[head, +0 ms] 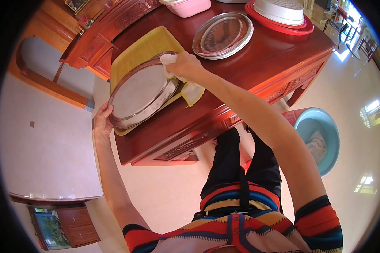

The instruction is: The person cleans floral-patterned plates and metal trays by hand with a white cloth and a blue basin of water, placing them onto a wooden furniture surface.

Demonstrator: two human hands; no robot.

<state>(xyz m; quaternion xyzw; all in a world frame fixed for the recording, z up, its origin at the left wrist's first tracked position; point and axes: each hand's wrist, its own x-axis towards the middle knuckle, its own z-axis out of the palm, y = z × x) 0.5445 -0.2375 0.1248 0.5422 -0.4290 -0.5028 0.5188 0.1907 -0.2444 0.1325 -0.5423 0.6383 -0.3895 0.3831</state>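
A round metal tray (141, 91) is tilted over a yellow rectangular tray (139, 47) on a dark red carved wooden table (234, 72). My left hand (104, 120) grips the metal tray's rim at its lower left. At the upper right of that rim, my right hand (185, 65) holds a pale cloth with yellow edging (193, 92), part of which hangs down below the hand. More round metal trays (223, 36) lie stacked on the table to the right of my right hand.
Towards the table's far side are a pink plastic basin (190, 8) and a white round container (278, 12) on a red tray (307, 27). On the right, below the table's height, a light blue bucket (332, 142) holds a wet-looking cloth (316, 147). Chairs stand far off at upper right.
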